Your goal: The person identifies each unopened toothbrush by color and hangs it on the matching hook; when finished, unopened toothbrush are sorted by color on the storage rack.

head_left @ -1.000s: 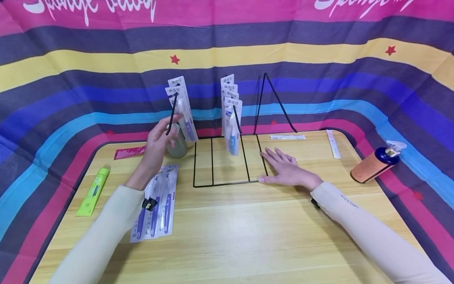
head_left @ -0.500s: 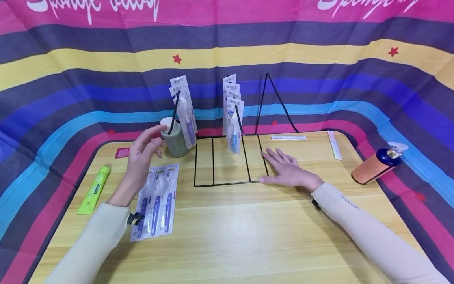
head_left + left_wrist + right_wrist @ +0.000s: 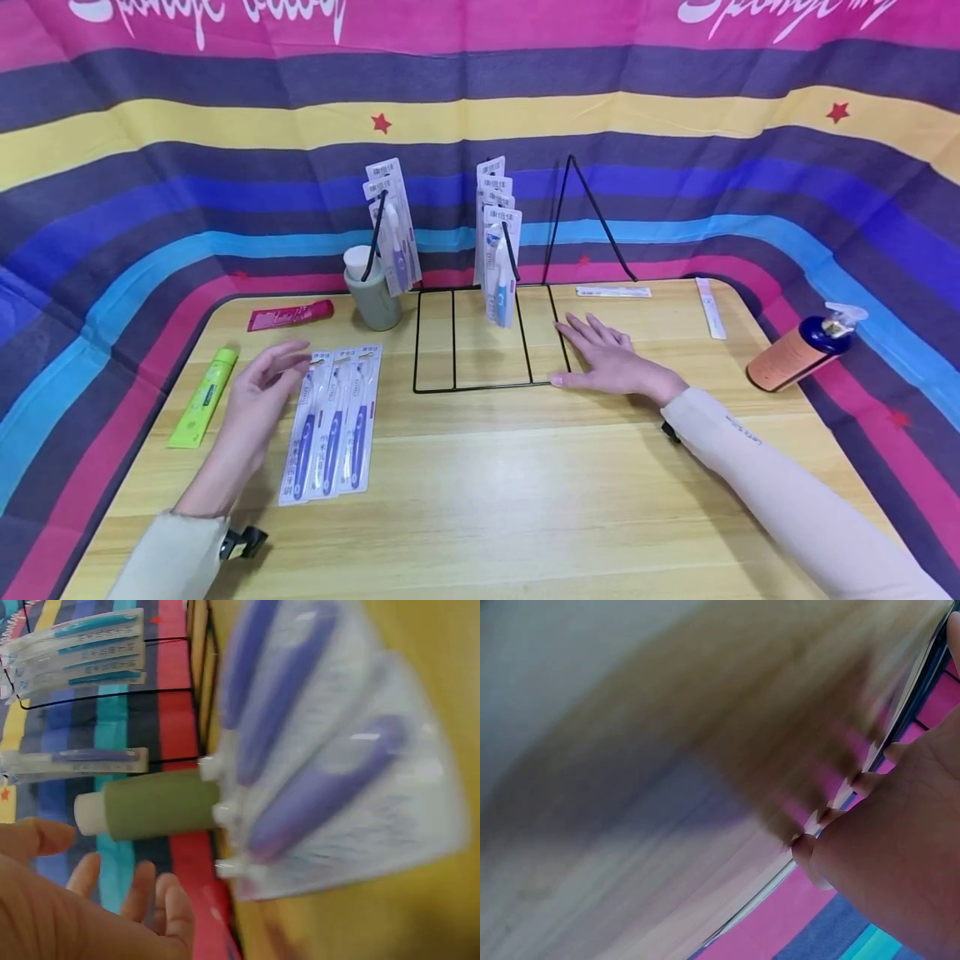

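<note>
My left hand [image 3: 258, 396] holds nothing; its fingers bend loosely beside the left edge of three packaged purple toothbrushes [image 3: 330, 433] that lie overlapping on the table. In the left wrist view the same toothbrushes [image 3: 322, 780] look large and blurred beyond the fingers. My right hand [image 3: 603, 357] lies spread, its fingers and thumb on the right side of the black wire rack [image 3: 472, 388]. Packaged purple toothbrushes [image 3: 397, 242] hang on the rack's left hook, and several packs with a blue toothbrush [image 3: 501, 283] in front hang on the middle hook. The right hook [image 3: 600, 218] bears nothing.
Behind the toothbrush packs stands a grey-green bottle [image 3: 373, 302] with a white cap. A red tube [image 3: 291, 316] and a green tube [image 3: 204, 398] lie left. Right are two slim white packets [image 3: 613, 292] and an orange pump bottle [image 3: 798, 354]. A striped cloth [image 3: 675, 192] backs the table.
My left hand has come away from the rack's left hook, moving down and left to the toothbrush packs on the table. The red tube is uncovered again. My right hand keeps its place.
</note>
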The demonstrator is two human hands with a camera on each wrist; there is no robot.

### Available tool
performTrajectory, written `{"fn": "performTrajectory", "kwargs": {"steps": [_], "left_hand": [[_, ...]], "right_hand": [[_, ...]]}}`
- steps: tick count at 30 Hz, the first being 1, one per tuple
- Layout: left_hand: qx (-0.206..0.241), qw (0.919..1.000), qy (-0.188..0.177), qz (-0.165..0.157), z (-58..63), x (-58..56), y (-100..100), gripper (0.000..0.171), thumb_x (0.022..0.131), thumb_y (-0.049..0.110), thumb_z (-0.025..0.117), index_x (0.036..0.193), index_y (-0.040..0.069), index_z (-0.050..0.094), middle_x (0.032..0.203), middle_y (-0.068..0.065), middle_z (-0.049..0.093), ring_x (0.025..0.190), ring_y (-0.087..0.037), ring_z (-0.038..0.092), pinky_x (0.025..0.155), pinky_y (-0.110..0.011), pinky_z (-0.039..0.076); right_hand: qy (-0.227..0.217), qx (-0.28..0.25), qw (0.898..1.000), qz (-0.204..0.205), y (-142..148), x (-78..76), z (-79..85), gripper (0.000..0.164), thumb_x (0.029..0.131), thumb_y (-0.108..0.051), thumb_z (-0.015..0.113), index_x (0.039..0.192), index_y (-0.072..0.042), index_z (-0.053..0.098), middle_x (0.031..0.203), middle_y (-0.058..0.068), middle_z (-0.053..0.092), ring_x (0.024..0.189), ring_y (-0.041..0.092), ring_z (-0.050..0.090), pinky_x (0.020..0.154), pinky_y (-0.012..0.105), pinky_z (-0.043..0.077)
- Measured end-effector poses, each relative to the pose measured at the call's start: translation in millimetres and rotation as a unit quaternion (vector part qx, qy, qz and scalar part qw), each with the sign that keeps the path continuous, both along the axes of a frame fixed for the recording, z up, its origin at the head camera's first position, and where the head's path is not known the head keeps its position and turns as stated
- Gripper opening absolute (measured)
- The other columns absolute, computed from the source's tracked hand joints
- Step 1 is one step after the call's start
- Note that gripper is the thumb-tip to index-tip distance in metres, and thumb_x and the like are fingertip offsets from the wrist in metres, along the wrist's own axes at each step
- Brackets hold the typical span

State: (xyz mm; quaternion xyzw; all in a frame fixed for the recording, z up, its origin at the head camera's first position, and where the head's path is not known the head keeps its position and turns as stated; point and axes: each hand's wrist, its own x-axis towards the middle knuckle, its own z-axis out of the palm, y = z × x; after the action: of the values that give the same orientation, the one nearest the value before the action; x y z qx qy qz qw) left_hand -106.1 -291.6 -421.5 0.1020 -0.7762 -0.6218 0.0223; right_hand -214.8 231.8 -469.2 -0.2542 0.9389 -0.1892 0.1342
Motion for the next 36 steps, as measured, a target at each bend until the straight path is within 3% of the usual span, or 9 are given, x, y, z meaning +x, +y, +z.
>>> {"fn": "performTrajectory", "kwargs": {"steps": [4, 8, 15, 19, 23, 27, 30, 33, 36], "left_hand": [[-0.055, 0.9953, -0.074, -0.029, -13.9, 11.2, -10, 0.061, 0.111, 0.019, 0.065, 0.167, 0.013, 0.042, 0.159, -0.022, 0.045, 0.127, -0.019, 0.052, 0.095, -0.020, 0.051], [-0.106, 0.9852, -0.117, -0.067, -23.5, 16.7, -15, 0.073, 0.108, 0.013, 0.067, 0.170, 0.006, 0.030, 0.148, -0.028, 0.047, 0.121, -0.029, 0.051, 0.088, -0.025, 0.049], [-0.178, 0.9725, -0.118, -0.092, -27.5, 16.6, -15, 0.072, 0.103, 0.003, 0.068, 0.167, 0.004, 0.034, 0.110, -0.016, 0.052, 0.096, -0.028, 0.050, 0.075, -0.033, 0.045], [-0.178, 0.9729, -0.117, -0.090, -27.1, 17.5, -18, 0.063, 0.103, 0.001, 0.068, 0.160, 0.004, 0.041, 0.103, -0.013, 0.047, 0.092, -0.027, 0.047, 0.072, -0.032, 0.044], [-0.175, 0.9728, -0.121, -0.091, -26.0, 15.8, -25, 0.059, 0.104, 0.004, 0.068, 0.158, 0.001, 0.044, 0.108, -0.015, 0.048, 0.094, -0.027, 0.050, 0.072, -0.032, 0.047], [-0.181, 0.9728, -0.124, -0.074, -24.3, 11.7, -33, 0.052, 0.108, 0.006, 0.063, 0.157, -0.003, 0.047, 0.119, -0.018, 0.051, 0.100, -0.028, 0.051, 0.075, -0.031, 0.049], [-0.171, 0.9775, -0.115, -0.047, -23.1, 8.3, -39, 0.047, 0.110, 0.002, 0.055, 0.156, -0.006, 0.049, 0.123, -0.019, 0.051, 0.098, -0.025, 0.052, 0.073, -0.029, 0.052], [-0.157, 0.9829, -0.094, -0.015, -21.5, 5.3, -43, 0.045, 0.110, 0.000, 0.053, 0.155, -0.005, 0.052, 0.123, -0.017, 0.054, 0.092, -0.019, 0.056, 0.068, -0.027, 0.056], [-0.139, 0.9885, -0.054, 0.020, -17.7, 3.3, -41, 0.045, 0.108, -0.001, 0.058, 0.152, 0.000, 0.058, 0.117, -0.005, 0.061, 0.087, -0.011, 0.059, 0.066, -0.026, 0.057]], "right_hand": [[-0.005, -0.003, 1.000, -0.006, 0, 0.0, 0.0, 0.108, 0.099, -0.072, 0.066, 0.177, -0.016, 0.016, 0.183, 0.009, 0.002, 0.165, 0.042, -0.006, 0.122, 0.076, 0.002], [-0.008, -0.006, 1.000, -0.006, -1, -0.1, 1.1, 0.108, 0.099, -0.072, 0.066, 0.177, -0.017, 0.015, 0.183, 0.008, 0.002, 0.166, 0.041, -0.007, 0.122, 0.075, 0.001], [-0.009, -0.008, 1.000, -0.009, -1, -0.6, 0.0, 0.108, 0.099, -0.072, 0.066, 0.177, -0.017, 0.015, 0.183, 0.009, 0.002, 0.166, 0.041, -0.007, 0.122, 0.076, 0.001], [-0.010, -0.009, 1.000, -0.010, -2, -0.4, 0.0, 0.108, 0.099, -0.071, 0.066, 0.177, -0.017, 0.016, 0.183, 0.009, 0.002, 0.166, 0.041, -0.006, 0.122, 0.075, 0.001], [-0.010, -0.008, 1.000, -0.010, -2, 0.1, 0.3, 0.108, 0.099, -0.072, 0.066, 0.177, -0.017, 0.016, 0.183, 0.008, 0.002, 0.166, 0.040, -0.006, 0.123, 0.075, 0.001], [-0.006, -0.004, 1.000, -0.008, -1, 0.7, 0.4, 0.108, 0.099, -0.074, 0.064, 0.177, -0.018, 0.015, 0.183, 0.008, 0.001, 0.166, 0.040, -0.007, 0.123, 0.075, 0.001], [-0.003, -0.003, 1.000, -0.006, 0, 0.9, 0.7, 0.108, 0.099, -0.074, 0.064, 0.177, -0.018, 0.015, 0.183, 0.008, 0.001, 0.166, 0.040, -0.007, 0.123, 0.075, 0.001], [-0.001, -0.003, 1.000, -0.003, 0, 0.8, 0.6, 0.108, 0.099, -0.073, 0.064, 0.177, -0.017, 0.015, 0.183, 0.008, 0.002, 0.166, 0.040, -0.007, 0.123, 0.075, 0.001], [-0.001, -0.005, 1.000, 0.000, 0, 1.1, 0.9, 0.107, 0.100, -0.072, 0.064, 0.177, -0.016, 0.016, 0.183, 0.009, 0.002, 0.166, 0.040, -0.007, 0.123, 0.074, 0.002]]}}
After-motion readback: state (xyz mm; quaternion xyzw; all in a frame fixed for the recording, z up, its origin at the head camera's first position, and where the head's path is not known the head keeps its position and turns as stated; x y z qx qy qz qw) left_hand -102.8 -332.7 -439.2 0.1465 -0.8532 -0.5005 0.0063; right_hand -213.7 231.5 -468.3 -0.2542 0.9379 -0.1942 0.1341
